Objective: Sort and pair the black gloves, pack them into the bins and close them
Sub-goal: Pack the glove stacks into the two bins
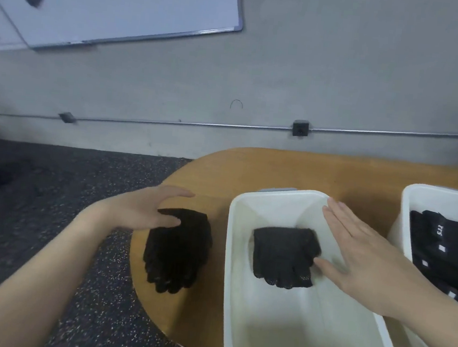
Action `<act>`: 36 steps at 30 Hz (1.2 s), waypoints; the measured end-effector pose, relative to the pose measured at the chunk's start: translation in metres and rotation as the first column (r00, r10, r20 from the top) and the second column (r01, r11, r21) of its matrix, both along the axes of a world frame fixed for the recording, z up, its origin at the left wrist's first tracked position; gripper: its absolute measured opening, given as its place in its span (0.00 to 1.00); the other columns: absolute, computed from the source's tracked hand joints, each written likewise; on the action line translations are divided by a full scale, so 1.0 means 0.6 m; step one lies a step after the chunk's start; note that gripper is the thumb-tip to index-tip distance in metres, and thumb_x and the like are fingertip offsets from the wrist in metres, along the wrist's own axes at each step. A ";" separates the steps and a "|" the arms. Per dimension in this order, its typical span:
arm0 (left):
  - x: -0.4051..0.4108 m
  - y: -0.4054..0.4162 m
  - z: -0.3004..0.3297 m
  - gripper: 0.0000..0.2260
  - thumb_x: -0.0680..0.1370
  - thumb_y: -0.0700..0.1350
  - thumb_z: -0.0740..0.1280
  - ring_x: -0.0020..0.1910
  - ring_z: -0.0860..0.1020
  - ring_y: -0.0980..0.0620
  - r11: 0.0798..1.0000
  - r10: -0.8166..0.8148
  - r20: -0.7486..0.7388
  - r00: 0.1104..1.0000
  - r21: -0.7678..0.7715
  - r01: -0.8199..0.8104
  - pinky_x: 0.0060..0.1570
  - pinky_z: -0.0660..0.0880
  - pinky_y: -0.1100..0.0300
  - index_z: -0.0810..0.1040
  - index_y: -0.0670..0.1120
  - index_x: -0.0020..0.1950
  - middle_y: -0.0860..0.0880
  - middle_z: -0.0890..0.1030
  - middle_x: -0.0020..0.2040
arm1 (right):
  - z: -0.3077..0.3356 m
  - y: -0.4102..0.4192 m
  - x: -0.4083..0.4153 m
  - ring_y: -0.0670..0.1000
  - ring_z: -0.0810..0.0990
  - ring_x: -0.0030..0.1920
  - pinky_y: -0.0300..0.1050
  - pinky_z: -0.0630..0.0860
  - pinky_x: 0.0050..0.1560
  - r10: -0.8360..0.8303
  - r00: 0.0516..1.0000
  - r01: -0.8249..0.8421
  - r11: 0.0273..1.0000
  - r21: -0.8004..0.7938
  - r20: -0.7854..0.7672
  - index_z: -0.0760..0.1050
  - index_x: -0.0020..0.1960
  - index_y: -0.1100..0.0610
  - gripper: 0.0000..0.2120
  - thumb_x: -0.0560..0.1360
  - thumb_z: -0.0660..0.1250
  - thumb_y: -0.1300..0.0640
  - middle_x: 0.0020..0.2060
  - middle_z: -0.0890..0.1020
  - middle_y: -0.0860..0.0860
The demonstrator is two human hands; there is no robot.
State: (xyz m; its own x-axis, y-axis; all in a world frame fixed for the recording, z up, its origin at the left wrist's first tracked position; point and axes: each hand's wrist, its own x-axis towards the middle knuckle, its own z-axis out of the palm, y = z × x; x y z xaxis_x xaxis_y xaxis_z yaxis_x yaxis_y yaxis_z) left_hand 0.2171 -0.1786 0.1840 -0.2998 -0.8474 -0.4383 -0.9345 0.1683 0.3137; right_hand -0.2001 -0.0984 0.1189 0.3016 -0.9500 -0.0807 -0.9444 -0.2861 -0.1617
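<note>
A: Okay, quick pass. Which step?

B: Packing, I'd say. One folded pair of black knit gloves (284, 255) already lies in the white rectangular plastic bin (231, 257) at the middle of the rounded wooden table (250, 169). A second stack of black knit gloves (176, 255) sits on the table at 9 o'clock from that bin, just beside its wall.

A: Hands?

B: Left hand (146, 210) is spread open, fingers curved, over the 12 o'clock end of the table stack; the thumb touches the cuff edge, nothing gripped yet. Right hand (365, 256) is flat and open over the bin's 3 o'clock rim, thumb resting at the packed pair's edge, holding nothing.

A: Other bin?

B: A second white plastic bin (406, 207) at 3 o'clock, partly cut off, holds black gloves with small white tags (444, 250). No lids in view on either.

A: Next move?

B: My guess: the left hand closes on the table stack, keeping the two gloves together, and lifts it over the rim to the bin's empty 6 o'clock half. Limp knit could slip apart, so a full-width pinch is needed. Closing comes later.
</note>
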 end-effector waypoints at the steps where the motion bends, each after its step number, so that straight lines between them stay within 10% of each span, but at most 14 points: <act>1: 0.009 -0.007 -0.007 0.29 0.80 0.54 0.71 0.79 0.60 0.58 0.999 0.009 0.025 1.000 0.046 -0.010 0.78 0.58 0.51 0.62 0.67 0.78 0.64 0.63 0.79 | 0.001 0.000 0.000 0.39 0.25 0.76 0.36 0.32 0.75 -0.003 1.000 0.004 1.000 0.002 -0.022 0.29 0.82 0.51 0.44 0.78 0.46 0.31 0.77 0.25 0.43; 9: 0.016 -0.031 -0.052 0.30 0.78 0.57 0.74 0.73 0.69 0.54 0.994 -0.002 -0.014 1.000 0.108 0.004 0.75 0.67 0.48 0.67 0.57 0.78 0.58 0.71 0.75 | 0.046 0.001 0.034 0.38 0.20 0.73 0.35 0.27 0.73 0.050 0.994 -0.048 0.999 0.016 -0.101 0.23 0.77 0.49 0.46 0.68 0.31 0.24 0.75 0.22 0.43; 17: 0.037 -0.036 -0.083 0.30 0.72 0.61 0.77 0.64 0.75 0.52 0.992 0.108 -0.061 0.992 0.073 -0.104 0.64 0.76 0.49 0.73 0.56 0.71 0.57 0.77 0.65 | 0.086 -0.044 0.177 0.36 0.35 0.79 0.35 0.38 0.76 0.184 0.961 -0.196 0.980 0.037 0.205 0.43 0.84 0.47 0.44 0.75 0.46 0.26 0.82 0.39 0.38; 26: 0.080 -0.021 -0.089 0.22 0.74 0.61 0.75 0.58 0.80 0.58 0.991 0.123 -0.151 0.981 0.065 -0.115 0.60 0.78 0.54 0.75 0.60 0.66 0.61 0.81 0.58 | 0.074 -0.123 0.372 0.56 0.67 0.76 0.55 0.69 0.73 0.280 0.932 -0.330 0.918 0.221 0.229 0.59 0.81 0.55 0.34 0.82 0.63 0.40 0.79 0.65 0.52; 36: 0.091 0.004 -0.094 0.23 0.70 0.56 0.80 0.53 0.80 0.57 0.992 0.130 -0.181 0.975 0.015 -0.129 0.56 0.80 0.52 0.77 0.55 0.62 0.56 0.81 0.55 | 0.021 -0.167 0.420 0.56 0.74 0.69 0.55 0.75 0.67 0.242 0.958 -0.281 0.899 0.337 0.153 0.63 0.78 0.53 0.39 0.76 0.71 0.37 0.74 0.72 0.52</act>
